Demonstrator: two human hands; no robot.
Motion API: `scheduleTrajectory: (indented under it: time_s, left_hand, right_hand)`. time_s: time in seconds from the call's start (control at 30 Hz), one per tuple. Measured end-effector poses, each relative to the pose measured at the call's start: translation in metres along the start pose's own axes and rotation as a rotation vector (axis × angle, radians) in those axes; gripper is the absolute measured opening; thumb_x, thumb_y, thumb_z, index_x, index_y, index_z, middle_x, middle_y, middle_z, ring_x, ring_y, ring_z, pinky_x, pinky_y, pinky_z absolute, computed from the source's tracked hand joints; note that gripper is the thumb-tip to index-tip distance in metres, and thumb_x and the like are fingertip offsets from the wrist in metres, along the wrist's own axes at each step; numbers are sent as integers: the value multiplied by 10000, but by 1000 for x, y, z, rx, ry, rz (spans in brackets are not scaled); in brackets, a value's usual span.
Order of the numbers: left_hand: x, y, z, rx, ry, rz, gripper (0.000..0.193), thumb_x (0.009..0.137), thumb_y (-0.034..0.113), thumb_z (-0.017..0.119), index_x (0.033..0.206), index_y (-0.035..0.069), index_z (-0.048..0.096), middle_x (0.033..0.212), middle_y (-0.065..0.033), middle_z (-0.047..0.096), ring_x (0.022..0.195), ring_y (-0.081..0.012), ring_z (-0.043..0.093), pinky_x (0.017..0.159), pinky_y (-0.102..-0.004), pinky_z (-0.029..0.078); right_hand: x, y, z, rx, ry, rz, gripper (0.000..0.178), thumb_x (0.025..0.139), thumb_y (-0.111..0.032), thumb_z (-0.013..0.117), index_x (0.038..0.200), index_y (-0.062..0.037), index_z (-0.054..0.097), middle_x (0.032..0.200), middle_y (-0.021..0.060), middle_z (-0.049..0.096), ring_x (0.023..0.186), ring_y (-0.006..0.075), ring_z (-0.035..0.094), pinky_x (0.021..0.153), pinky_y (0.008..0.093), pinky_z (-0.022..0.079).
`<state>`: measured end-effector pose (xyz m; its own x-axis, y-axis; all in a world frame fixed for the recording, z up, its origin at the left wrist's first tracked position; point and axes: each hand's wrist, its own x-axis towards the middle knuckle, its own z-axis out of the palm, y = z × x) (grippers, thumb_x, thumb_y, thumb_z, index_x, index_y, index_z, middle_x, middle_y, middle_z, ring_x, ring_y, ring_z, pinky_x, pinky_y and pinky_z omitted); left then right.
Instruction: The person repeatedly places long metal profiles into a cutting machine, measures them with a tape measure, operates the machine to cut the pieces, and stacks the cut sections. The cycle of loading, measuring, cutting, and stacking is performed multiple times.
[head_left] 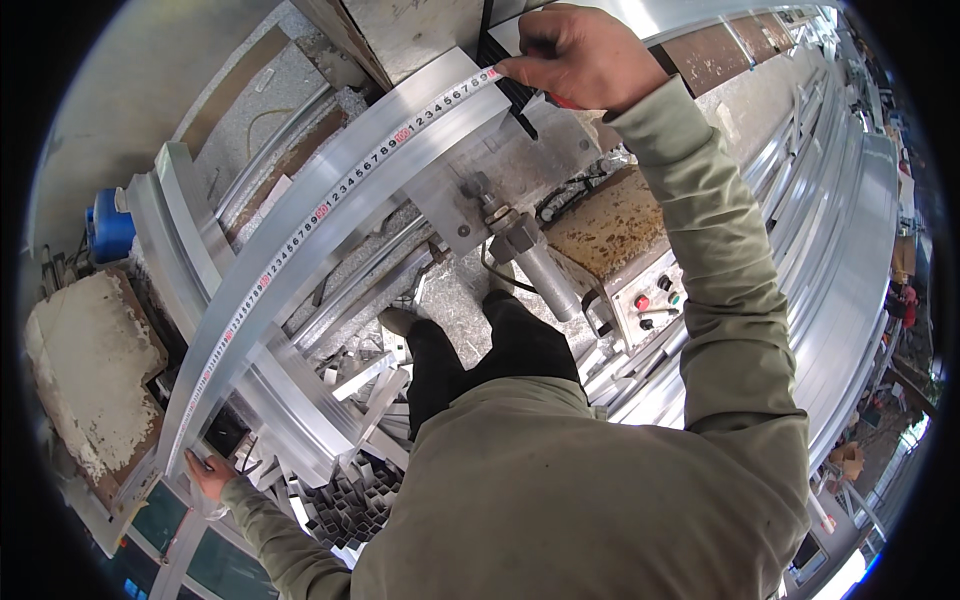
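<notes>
A long silver aluminium profile (330, 150) runs from the lower left to the top centre, bent in the picture by the lens. Along it lies a white tape measure (345, 182) with black and red markings. My right hand (590, 55) is closed at the profile's far end, thumb and forefinger pinching the tape. Something small and red (563, 101) shows under that hand, mostly hidden. At the profile's other end, my left hand (208, 475) has its fingertips on the edge where the tape ends. Its grip is small in the picture and partly hidden.
Below the profile is a machine with a metal cylinder (540, 270) and a button panel (648, 303). Long profiles (840, 250) are stacked on the right. Cut pieces (350, 505) lie near my left forearm. A blue container (108, 226) stands at the far left.
</notes>
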<state>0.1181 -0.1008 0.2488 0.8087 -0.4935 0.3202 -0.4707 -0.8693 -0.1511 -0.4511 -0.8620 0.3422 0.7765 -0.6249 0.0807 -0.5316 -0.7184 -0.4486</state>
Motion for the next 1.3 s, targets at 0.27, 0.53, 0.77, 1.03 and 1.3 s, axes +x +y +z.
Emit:
scheduleTrajectory:
  time_s: [0.27,0.53,0.77,1.03,1.3]
  left_hand:
    - [2,-4,2,6,-7,7,564,1009,215,543,1534,43,660,1566,-207,653,1413,-409,644,1167,-466,530]
    - [-1,5,3,49,-47,-64,569,1016,225,558,1547,43,648,1594,-208,630,1454,-400,613,1189,-460,519]
    - [-3,-1,7,66,-17,-30,583,1032,254,585,1569,31,621,1626,-207,599,1471,-399,599,1198,-457,517]
    - [-2,6,4,113,-55,-21,611,1032,258,574,1597,25,584,1647,-211,576,1503,-401,564,1217,-466,496]
    - [0,12,6,104,-66,-57,635,1026,284,587,1611,39,572,1672,-183,557,1511,-395,556,1216,-474,492]
  right_hand:
    - [1,5,5,-37,9,-6,377,911,-384,819,838,-41,682,787,226,672,794,453,694,714,530,542]
    - [2,5,6,-82,23,-2,377,896,-393,802,843,-37,689,797,240,684,809,467,701,727,547,549]
    - [2,7,6,-86,46,-57,377,895,-383,799,824,-35,674,769,242,665,797,476,689,718,558,540]
    - [2,12,16,-39,134,-161,396,939,-325,878,841,-22,643,750,112,623,660,308,635,634,450,503]
    - [3,15,19,-59,161,-137,423,919,-342,875,828,-27,608,768,140,607,687,368,636,645,493,491]
